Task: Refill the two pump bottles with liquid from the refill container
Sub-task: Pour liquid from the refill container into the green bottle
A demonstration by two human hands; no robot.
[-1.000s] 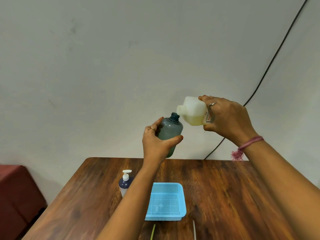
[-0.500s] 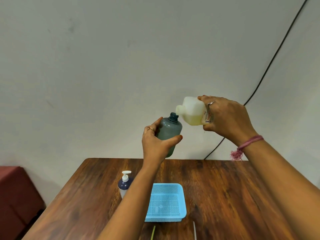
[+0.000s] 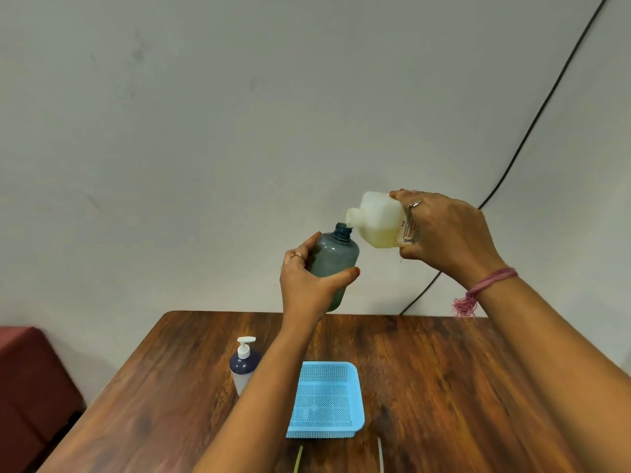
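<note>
Up above the far edge of the table, my left hand (image 3: 309, 281) wraps around the belly of the grey bottle (image 3: 336, 259), thumb across the front and fingers curled behind it, holding it upright with its neck open and no pump on it. My right hand (image 3: 444, 233) grips the white refill jug (image 3: 379, 220) by its labelled end, fingers curled over the top and thumb beneath, and has it tipped nearly on its side so the spout points left, right at the bottle's mouth. The spout sits just beside and slightly above the rim; I cannot tell whether they touch. The yellowish liquid lies pooled along the jug's low side, and I see no stream leaving the spout.

I judge this to be the pouring step for the first bottle, with the flow about to start. The next move calls for tipping the jug a little further while keeping the spout centred over the narrow mouth, and holding the bottle steady so nothing runs down its side.

Down on the wooden table (image 3: 461, 387), the second pump bottle (image 3: 244, 367) stands at the left with its white pump on, so it is not yet opened. A blue mesh tray (image 3: 326, 401) lies near the middle, just right of my left forearm. A black cable (image 3: 532, 131) runs down the far wall.
</note>
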